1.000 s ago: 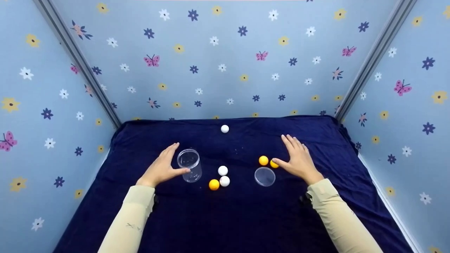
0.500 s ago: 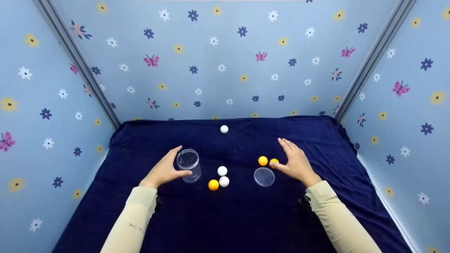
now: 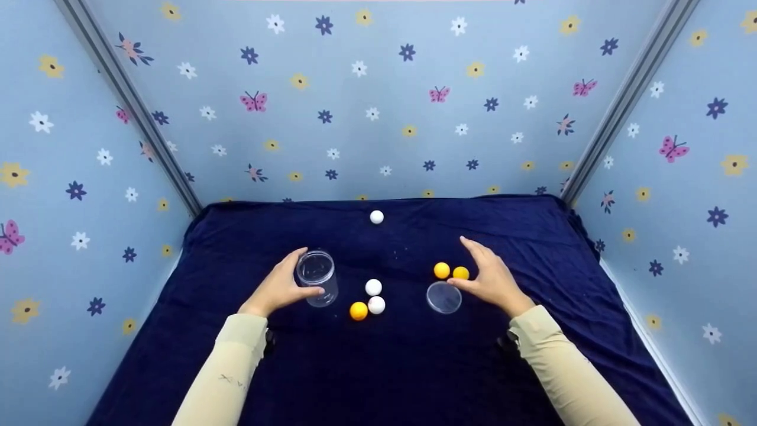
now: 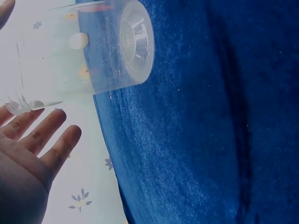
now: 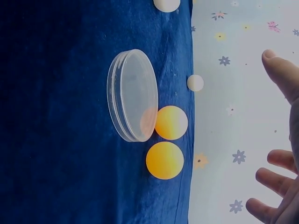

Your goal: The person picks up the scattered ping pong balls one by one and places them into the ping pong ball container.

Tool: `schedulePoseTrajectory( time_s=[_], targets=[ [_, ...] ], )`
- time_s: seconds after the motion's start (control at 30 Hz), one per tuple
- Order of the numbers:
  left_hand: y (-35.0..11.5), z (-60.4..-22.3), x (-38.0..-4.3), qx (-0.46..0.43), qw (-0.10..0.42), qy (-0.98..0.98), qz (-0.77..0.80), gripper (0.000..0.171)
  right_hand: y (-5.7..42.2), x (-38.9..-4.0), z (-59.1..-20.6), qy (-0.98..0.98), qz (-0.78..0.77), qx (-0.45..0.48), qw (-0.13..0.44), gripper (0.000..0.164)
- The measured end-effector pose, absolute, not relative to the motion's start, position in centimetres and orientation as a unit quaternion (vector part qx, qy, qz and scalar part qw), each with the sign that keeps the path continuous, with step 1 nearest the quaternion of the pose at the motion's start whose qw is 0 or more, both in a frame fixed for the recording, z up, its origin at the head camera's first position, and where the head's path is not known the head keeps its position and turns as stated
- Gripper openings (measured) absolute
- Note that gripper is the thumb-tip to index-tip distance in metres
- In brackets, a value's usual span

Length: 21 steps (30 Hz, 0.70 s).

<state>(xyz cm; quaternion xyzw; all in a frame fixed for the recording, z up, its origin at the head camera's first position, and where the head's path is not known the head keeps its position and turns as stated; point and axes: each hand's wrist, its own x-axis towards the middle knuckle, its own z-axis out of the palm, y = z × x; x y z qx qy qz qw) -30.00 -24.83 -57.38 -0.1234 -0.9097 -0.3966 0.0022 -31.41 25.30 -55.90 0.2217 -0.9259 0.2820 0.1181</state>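
Note:
An uncapped clear plastic jar (image 3: pixel 319 284) stands upright on the dark blue cloth, left of centre. My left hand (image 3: pixel 278 288) is spread around its left side, thumb across the near side in the head view. In the left wrist view, the straight fingers (image 4: pixel 58 144) lie beside the jar's upper end. Its clear round lid (image 3: pixel 444 297) lies flat on the right. Two orange balls (image 3: pixel 442 270) lie just behind that lid. My right hand (image 3: pixel 497 284) hovers beside them with thumb and fingers spread wide, holding nothing; its thumb overlaps the lid's edge in the head view.
Between the hands, two white balls (image 3: pixel 373 287) and an orange ball (image 3: pixel 358 311) sit close together. Another white ball (image 3: pixel 377 217) lies near the cloth's back edge. Flower-patterned walls (image 3: pixel 378 89) enclose the table at the back and both sides.
My right hand has moved left and slightly nearer, its thumb passing from the orange ball to the lid. My left hand has shifted slightly right, closer around the jar.

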Motion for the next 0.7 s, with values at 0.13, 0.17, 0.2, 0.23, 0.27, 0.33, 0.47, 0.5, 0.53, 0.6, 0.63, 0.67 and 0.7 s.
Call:
schedulePoseTrajectory(
  time_s=[0.13,0.17,0.2,0.23,0.27,0.33,0.47,0.5,0.53,0.6,0.63,0.67,0.7],
  targets=[
    [-24.72,-57.58,-30.04,-0.116,0.006,-0.909,-0.399,0.112,24.97,-31.26,-56.02,-0.925,0.288,0.221,0.11,0.101],
    [-24.68,-57.61,-30.02,-0.115,0.006,-0.91,-0.399,0.111,24.9,-31.23,-56.06,-0.925,0.288,0.22,0.11,0.101],
    [-24.65,-57.64,-30.01,-0.114,0.006,-0.91,-0.398,0.112,24.83,-31.22,-56.1,-0.926,0.287,0.22,0.109,0.101],
    [-24.6,-57.66,-30.04,-0.114,0.007,-0.911,-0.397,0.112,24.79,-31.24,-56.14,-0.926,0.286,0.219,0.109,0.1],
    [-24.55,-57.67,-30.07,-0.113,0.007,-0.911,-0.397,0.112,24.75,-31.21,-56.12,-0.927,0.285,0.217,0.109,0.101],
    [-24.45,-57.7,-30.14,-0.113,0.009,-0.91,-0.398,0.113,24.67,-31.19,-56.16,-0.929,0.284,0.214,0.107,0.101],
    [-24.36,-57.82,-30.29,-0.112,0.011,-0.909,-0.4,0.112,24.58,-31.08,-56.32,-0.932,0.28,0.208,0.1,0.102],
    [-24.36,-57.87,-30.32,-0.112,0.012,-0.909,-0.402,0.111,24.56,-31.05,-56.37,-0.932,0.28,0.208,0.099,0.102],
    [-24.35,-57.92,-30.35,-0.111,0.012,-0.909,-0.403,0.11,24.54,-31.0,-56.39,-0.932,0.281,0.207,0.097,0.101],
    [-24.35,-58.02,-30.38,-0.11,0.012,-0.906,-0.408,0.108,24.49,-30.91,-56.41,-0.932,0.283,0.206,0.096,0.101],
    [-24.34,-58.06,-30.39,-0.111,0.012,-0.905,-0.411,0.107,24.47,-30.87,-56.42,-0.932,0.283,0.206,0.095,0.101],
    [-24.31,-58.08,-30.39,-0.111,0.011,-0.903,-0.415,0.105,24.46,-30.83,-56.43,-0.931,0.286,0.206,0.094,0.101],
    [-24.29,-58.11,-30.41,-0.111,0.012,-0.901,-0.419,0.104,24.45,-30.78,-56.45,-0.931,0.287,0.205,0.094,0.1]
  ],
)
